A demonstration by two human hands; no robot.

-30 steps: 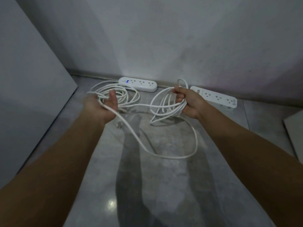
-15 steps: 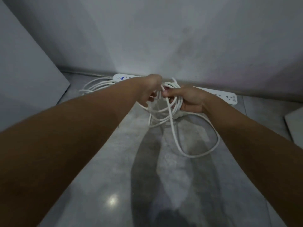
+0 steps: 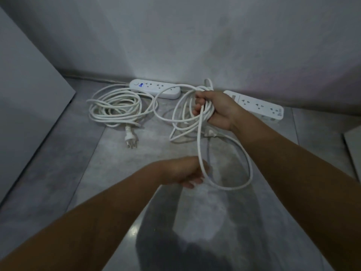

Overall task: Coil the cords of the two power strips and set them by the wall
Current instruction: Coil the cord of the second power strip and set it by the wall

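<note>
The right hand point(image 3: 216, 108) is closed round a bundle of white cord point(image 3: 187, 106), several loops gathered in the fist and held above the floor point(image 3: 78, 173) in front of the right strip point(image 3: 259, 106), which lies against the wall point(image 3: 195, 45). One long loop hangs from the bundle and sweeps down to the left hand point(image 3: 187, 171), which is blurred; it seems to have the cord running through loosely curled fingers, though I cannot tell how firm the hold is. A plug point(image 3: 210, 133) shows just below the right fist. The left strip point(image 3: 156, 88) also sits by the wall, its cord point(image 3: 115, 108) lying in a loose heap on the floor with its own plug point(image 3: 131, 136) pointing toward the camera. The cord looks light and limp but springy, so loops will want to open and slide if the fist slackens. The best hold is across all the loops at one point, with the other hand feeding slack in even turns.
</note>
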